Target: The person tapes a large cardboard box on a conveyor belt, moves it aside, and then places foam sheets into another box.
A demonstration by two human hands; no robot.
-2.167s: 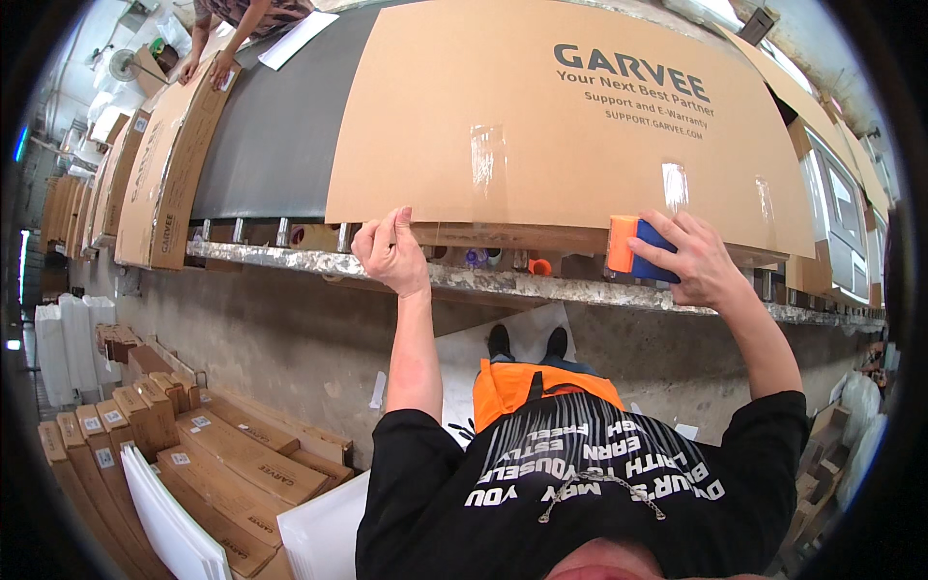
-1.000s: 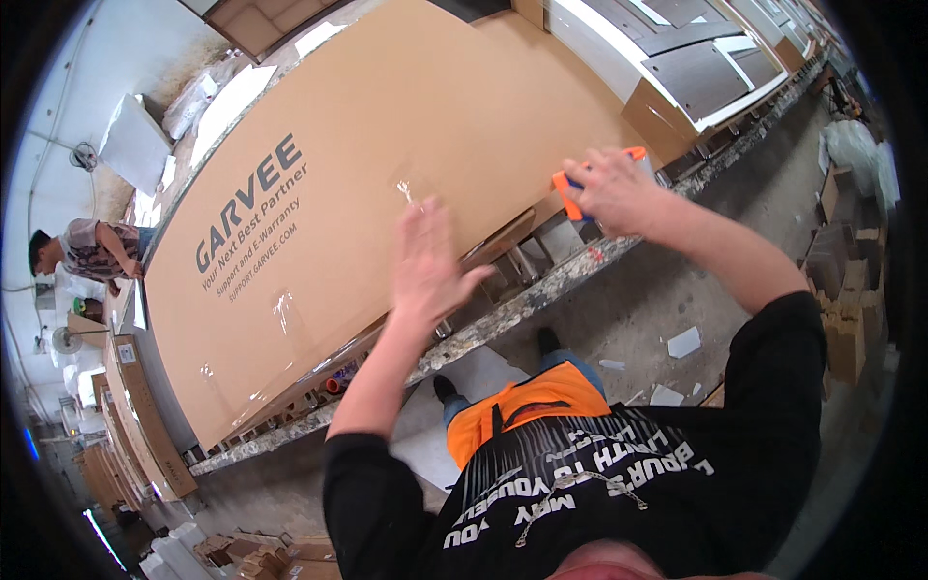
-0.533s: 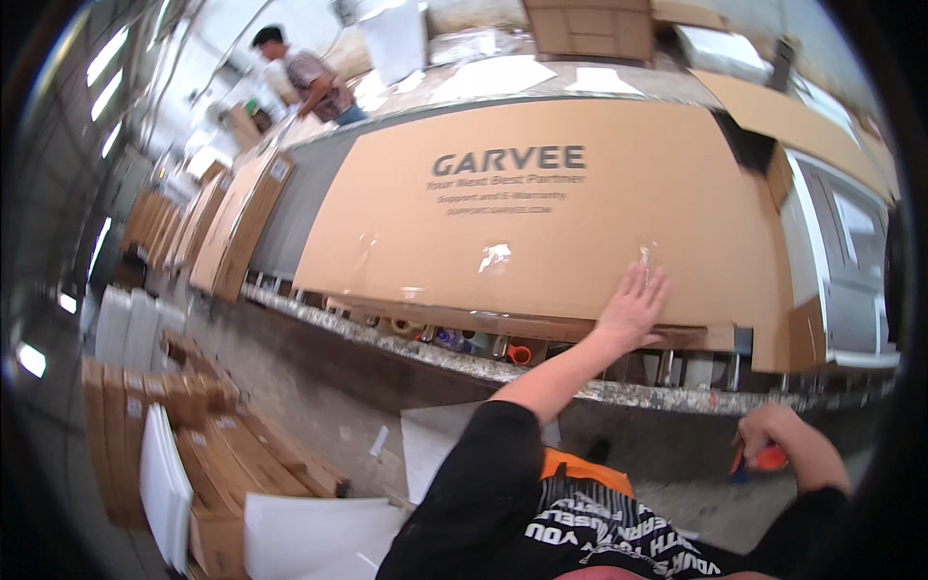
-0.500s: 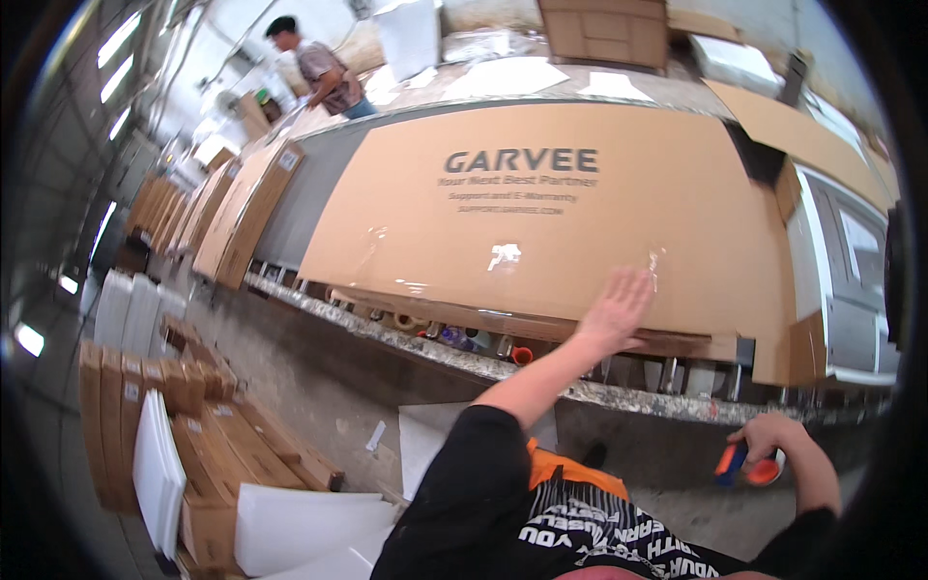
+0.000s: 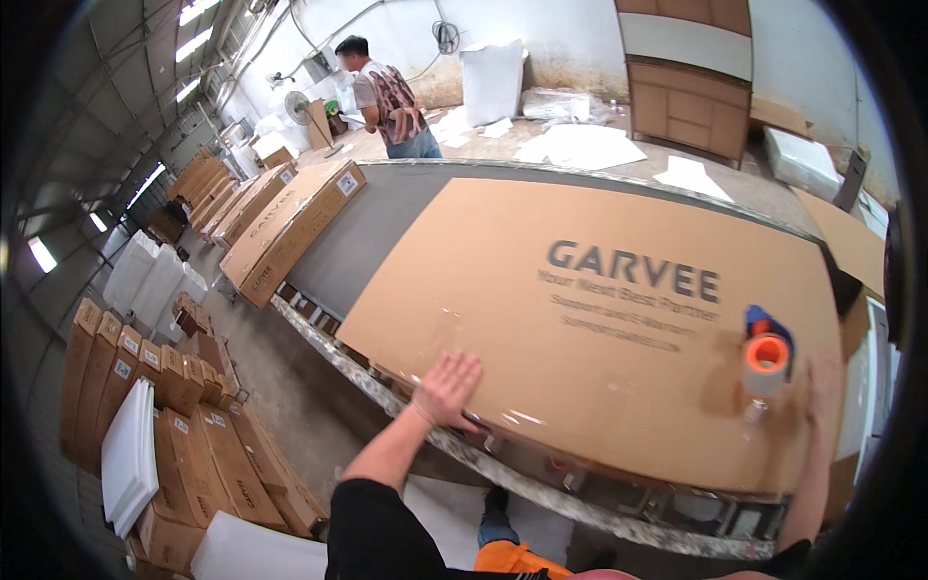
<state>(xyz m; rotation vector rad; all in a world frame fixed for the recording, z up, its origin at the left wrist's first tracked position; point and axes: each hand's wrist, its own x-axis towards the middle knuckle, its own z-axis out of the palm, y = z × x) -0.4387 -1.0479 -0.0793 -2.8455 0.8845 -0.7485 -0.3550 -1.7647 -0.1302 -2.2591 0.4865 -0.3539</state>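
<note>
A large flat brown cardboard carton (image 5: 503, 290) with dark print lies on the conveyor in front of me. My left hand (image 5: 448, 391) rests on its top by the near edge, toward the left end, palm down and fingers spread. At the carton's right end is my right hand (image 5: 822, 391), blurred, its fingers appearing stretched out along that edge, with nothing visible in them. Just left of it, a blue tape dispenser (image 5: 767, 353) with an orange-cored roll of clear tape sits on the carton top. Shiny strips of clear tape show near the front edge.
Beyond the carton runs the grey conveyor belt (image 5: 382, 217), with another carton (image 5: 290, 232) across its left end. Stacked cartons (image 5: 208, 454) and white foam sheets (image 5: 130, 454) stand at lower left. A person (image 5: 387, 101) stands behind the belt. A grey-white panel (image 5: 860, 387) is at far right.
The tape dispenser has gone from my right hand onto the carton top. My right hand has come up to the carton's right end, and my left hand has shifted left along it.
</note>
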